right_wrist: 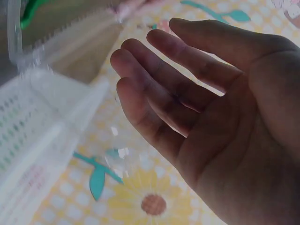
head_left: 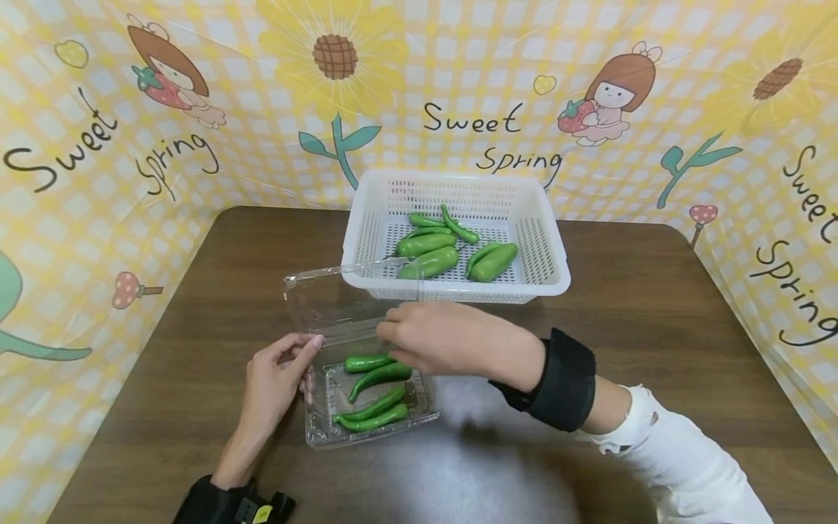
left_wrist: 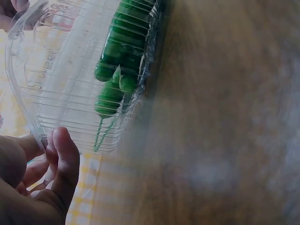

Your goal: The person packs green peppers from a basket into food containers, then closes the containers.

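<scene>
A clear plastic clamshell box (head_left: 311, 431) stands on the table with its lid (head_left: 334, 300) raised toward the basket. Several green chili peppers (head_left: 373, 420) lie in its base. My left hand (head_left: 273, 378) pinches the box's left edge near the hinge; in the left wrist view the thumb and fingers (left_wrist: 65, 161) meet at the rim. Over the back right of the box hovers my right hand (head_left: 445, 336), partly covering the hinge and a pepper. Its fingers (right_wrist: 150, 86) are loosely bent and hold nothing in the right wrist view.
Behind the box, a white perforated basket (head_left: 556, 280) holds several green peppers (head_left: 428, 263), some thick and some thin. The raised lid overlaps its front left corner in the head view. A brown wooden table (head_left: 622, 306) meets a yellow checked cloth (head_left: 262, 175) at the back and sides.
</scene>
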Available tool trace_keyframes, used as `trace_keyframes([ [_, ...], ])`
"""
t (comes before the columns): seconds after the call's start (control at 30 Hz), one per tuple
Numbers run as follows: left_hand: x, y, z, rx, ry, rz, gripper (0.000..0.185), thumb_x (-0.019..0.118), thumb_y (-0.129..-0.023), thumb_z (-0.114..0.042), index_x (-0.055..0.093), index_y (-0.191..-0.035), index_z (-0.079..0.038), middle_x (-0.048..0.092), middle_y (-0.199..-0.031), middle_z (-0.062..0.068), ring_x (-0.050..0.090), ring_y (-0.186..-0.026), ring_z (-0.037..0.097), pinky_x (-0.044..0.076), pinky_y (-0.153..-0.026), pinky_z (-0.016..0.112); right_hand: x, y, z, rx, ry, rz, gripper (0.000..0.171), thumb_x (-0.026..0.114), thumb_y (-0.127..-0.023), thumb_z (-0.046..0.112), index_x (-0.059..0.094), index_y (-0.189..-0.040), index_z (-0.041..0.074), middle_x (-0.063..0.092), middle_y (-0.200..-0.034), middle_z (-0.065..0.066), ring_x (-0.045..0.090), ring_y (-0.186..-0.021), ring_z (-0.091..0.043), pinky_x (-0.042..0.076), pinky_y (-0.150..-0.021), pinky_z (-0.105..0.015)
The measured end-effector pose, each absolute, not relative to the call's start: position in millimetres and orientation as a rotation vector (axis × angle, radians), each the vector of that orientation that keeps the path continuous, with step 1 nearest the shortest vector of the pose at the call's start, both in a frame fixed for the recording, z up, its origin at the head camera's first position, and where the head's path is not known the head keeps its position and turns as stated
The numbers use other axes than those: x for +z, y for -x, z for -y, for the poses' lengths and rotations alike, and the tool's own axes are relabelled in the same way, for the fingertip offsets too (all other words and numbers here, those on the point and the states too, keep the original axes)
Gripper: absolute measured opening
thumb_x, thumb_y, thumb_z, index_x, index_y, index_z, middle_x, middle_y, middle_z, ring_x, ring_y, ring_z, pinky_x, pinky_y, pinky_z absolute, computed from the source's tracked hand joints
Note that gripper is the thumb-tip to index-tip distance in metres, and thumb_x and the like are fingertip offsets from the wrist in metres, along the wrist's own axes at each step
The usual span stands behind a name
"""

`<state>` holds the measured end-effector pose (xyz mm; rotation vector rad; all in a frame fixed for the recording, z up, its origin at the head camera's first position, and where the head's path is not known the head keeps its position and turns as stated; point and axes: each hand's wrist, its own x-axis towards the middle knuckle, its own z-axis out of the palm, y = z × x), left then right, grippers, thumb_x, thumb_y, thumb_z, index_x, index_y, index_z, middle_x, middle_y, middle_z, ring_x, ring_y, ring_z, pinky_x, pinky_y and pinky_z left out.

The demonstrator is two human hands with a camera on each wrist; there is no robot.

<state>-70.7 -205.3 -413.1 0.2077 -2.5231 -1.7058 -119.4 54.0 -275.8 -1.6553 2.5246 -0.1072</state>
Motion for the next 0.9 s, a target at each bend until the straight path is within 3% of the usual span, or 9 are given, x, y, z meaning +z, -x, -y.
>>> trace_keyframes([
  [0.17,-415.5,71.2,207.2,-1.702,-0.229,2.547,0.029,0.064,-0.098,-0.033,0.070,-0.109,-0.007,0.063,-0.065,0.015,0.057,-0.039,0.024,0.052,-0.040,0.037,-258.9,127.4,-67.4,-0.217,1.557,-2.576,0.010,0.059,-0.099,0.015,0.066,-0.105,0.011,0.068,-0.097,0.000,0.065,-0.087,-0.013,0.057,-0.077,-0.026],
  [0.27,-416.2,71.8,207.4,-1.718,-0.231,2.540,0.028,0.064,-0.098,-0.030,0.070,-0.110,-0.006,0.063,-0.066,0.017,0.057,-0.039,0.024,0.052,-0.040,0.038,-246.8,134.3,-77.6,-0.239,1.463,-2.643,0.005,0.060,-0.097,0.013,0.063,-0.093,0.013,0.064,-0.087,0.002,0.060,-0.077,-0.012,0.055,-0.069,-0.025],
  [0.43,-414.8,71.2,206.9,-1.723,-0.221,2.524,0.030,0.065,-0.097,-0.035,0.071,-0.109,-0.008,0.064,-0.069,0.019,0.058,-0.039,0.023,0.053,-0.040,0.037,-231.0,152.7,-93.8,-0.287,1.325,-2.729,0.017,0.060,-0.095,0.007,0.055,-0.080,0.013,0.054,-0.076,0.001,0.049,-0.067,-0.013,0.045,-0.061,-0.026],
  [0.57,-413.4,69.8,206.5,-1.719,-0.209,2.517,0.031,0.065,-0.096,-0.038,0.071,-0.108,-0.010,0.064,-0.070,0.020,0.058,-0.039,0.023,0.052,-0.040,0.037,-226.6,173.0,-99.9,-0.291,1.261,-2.770,0.005,0.059,-0.095,0.006,0.064,-0.096,0.007,0.065,-0.093,-0.006,0.060,-0.077,-0.018,0.054,-0.070,-0.032],
  [0.67,-413.4,69.8,206.9,-1.716,-0.197,2.516,0.031,0.065,-0.096,-0.037,0.071,-0.107,-0.009,0.064,-0.070,0.020,0.057,-0.039,0.023,0.052,-0.039,0.036,-227.4,189.3,-101.6,-0.243,1.207,-2.809,0.015,0.058,-0.096,0.008,0.063,-0.110,0.003,0.065,-0.108,-0.011,0.064,-0.088,-0.022,0.057,-0.078,-0.036],
  [0.9,-412.5,70.0,207.9,-1.709,-0.184,2.516,0.030,0.065,-0.096,-0.036,0.071,-0.106,-0.009,0.064,-0.068,0.020,0.057,-0.038,0.023,0.051,-0.038,0.036,-233.6,231.0,-100.8,-0.144,1.090,-2.840,0.028,0.055,-0.100,0.013,0.055,-0.126,0.002,0.059,-0.122,-0.015,0.061,-0.092,-0.026,0.055,-0.083,-0.038],
])
